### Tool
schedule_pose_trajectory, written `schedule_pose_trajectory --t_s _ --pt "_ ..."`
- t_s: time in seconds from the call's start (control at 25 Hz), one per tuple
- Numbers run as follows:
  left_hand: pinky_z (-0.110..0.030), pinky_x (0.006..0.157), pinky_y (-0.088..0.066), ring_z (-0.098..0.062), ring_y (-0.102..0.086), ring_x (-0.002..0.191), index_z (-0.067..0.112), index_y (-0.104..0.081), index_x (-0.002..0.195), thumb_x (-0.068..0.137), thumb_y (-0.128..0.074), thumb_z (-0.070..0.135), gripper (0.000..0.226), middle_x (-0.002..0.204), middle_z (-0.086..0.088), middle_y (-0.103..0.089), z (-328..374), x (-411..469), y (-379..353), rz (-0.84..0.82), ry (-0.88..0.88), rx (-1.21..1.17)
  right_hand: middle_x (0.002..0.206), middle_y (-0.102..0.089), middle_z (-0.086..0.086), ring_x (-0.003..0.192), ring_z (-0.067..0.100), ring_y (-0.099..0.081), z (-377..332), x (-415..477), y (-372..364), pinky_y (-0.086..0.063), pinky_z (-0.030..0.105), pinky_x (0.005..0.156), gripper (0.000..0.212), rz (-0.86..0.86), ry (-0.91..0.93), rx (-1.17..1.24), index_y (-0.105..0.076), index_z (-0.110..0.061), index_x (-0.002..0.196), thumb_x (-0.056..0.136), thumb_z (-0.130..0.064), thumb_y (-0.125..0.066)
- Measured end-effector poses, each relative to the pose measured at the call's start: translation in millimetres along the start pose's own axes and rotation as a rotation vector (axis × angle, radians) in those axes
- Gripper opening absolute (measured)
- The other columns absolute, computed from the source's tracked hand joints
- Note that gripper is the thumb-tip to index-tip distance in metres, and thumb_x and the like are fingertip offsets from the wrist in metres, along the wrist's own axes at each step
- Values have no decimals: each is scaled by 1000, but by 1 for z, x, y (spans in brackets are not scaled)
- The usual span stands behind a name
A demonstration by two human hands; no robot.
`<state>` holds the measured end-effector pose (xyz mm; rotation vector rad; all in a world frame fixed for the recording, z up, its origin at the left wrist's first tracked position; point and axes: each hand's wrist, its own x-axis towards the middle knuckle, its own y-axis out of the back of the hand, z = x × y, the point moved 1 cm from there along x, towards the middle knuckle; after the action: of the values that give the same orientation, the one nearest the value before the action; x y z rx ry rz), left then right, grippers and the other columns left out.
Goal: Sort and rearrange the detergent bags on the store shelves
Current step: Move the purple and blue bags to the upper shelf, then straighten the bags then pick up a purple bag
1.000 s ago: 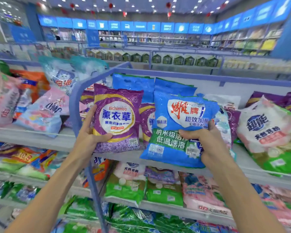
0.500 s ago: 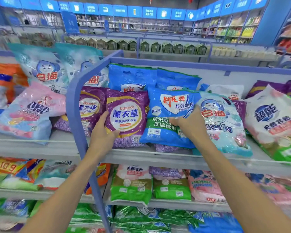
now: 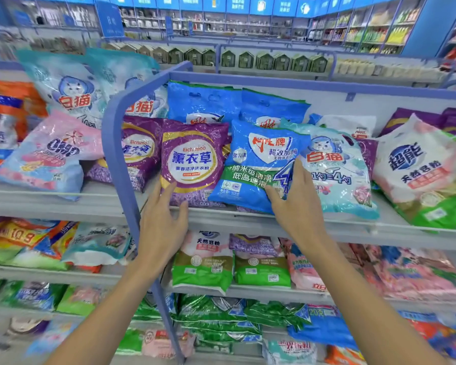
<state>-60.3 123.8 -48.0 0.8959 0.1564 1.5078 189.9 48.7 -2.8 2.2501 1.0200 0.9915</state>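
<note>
You're standing at a grey metal shelf [image 3: 221, 219] w/ a blue-grey tube frame [image 3: 116, 154] curving up across its L part. More grey shelves are running below it. Behind, the store is showing blue signs [image 3: 237, 3] over stocked wall racks, plus a row of small house-shaped boxes [image 3: 263, 60], all too blurred to read.

The stock is soft plastic pouches: glossy, crinkly, plump, and lying tilted back on the shelf. The purple bag [image 3: 192, 159] is sitting at the front just R of the frame, touching the blue bag [image 3: 250, 167] on its R. The blue bag is pressing against a teal bag [image 3: 337, 175], and a white-green bag [image 3: 419, 175] is lying further R. A pink bag [image 3: 50, 159] is lying L of the frame.

Labels: the purple bag is reading "Eichimoo" and 薰衣草 in a white oval w/ a gold ring. The blue bag is showing 超效加酶, a green band w/ 低温速溶 and a big "4". The teal bag is showing 白猫, a cat pic and 1勺=4勺. The white-green bag is reading 超能 and the pink bag OMO.

Your L hand [image 3: 163, 227] is lying loose w/ fingers spread, tips touching the purple bag's bottom edge and gripping nothing. Your R hand [image 3: 298, 209] is pinching the blue bag's lower R corner, thumb on the front and fingers running up its R edge.
</note>
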Motion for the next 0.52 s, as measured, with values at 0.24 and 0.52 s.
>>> schedule_pose_trajectory --t_s 0.24,0.52 --pt "-45 125 -18 -19 -11 156 25 -39 154 100 -57 32 57 167 1 -23 7 -48 -7 -20 45 61 162 -33 6 151 20 -26 16 -42 6 -19 33 125 68 -33 49 36 -30 -10 158 101 -34 -59" --pt "-46 124 -24 -22 -21 154 21 -43 152 98 -62 26 57 163 -3 -32 -5 -110 -41 -141 15 90 135 -61 9 126 24 -58 53 -118 2 -40 27 107 41 105 254 47 -60 -6 135 95 -8 -66"
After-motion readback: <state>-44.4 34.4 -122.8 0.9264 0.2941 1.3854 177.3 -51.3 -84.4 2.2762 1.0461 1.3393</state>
